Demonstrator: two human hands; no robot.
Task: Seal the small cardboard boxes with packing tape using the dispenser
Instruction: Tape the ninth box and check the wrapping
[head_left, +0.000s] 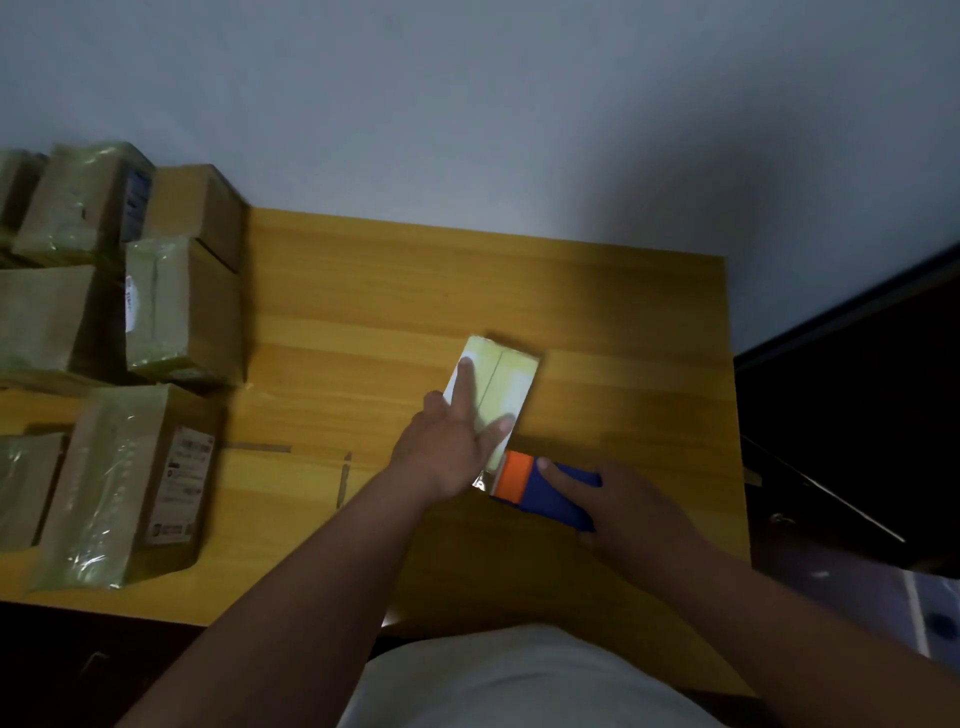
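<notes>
A small cardboard box (506, 387), its top covered in shiny tape, lies in the middle of the wooden table (363, 312). My left hand (449, 447) presses down on the box with straight, spread fingers. At the box's near end sits the blue and orange tape dispenser (540, 486). My right hand (631, 506) grips its blue body, index finger stretched along the top. A strip of clear tape runs from the dispenser's orange end to the box.
Several taped cardboard boxes (130, 483) are stacked along the table's left side, up to the wall (467, 104). Two short tape strips (343, 478) stick to the table left of my forearm. Dark furniture (852, 441) stands to the right.
</notes>
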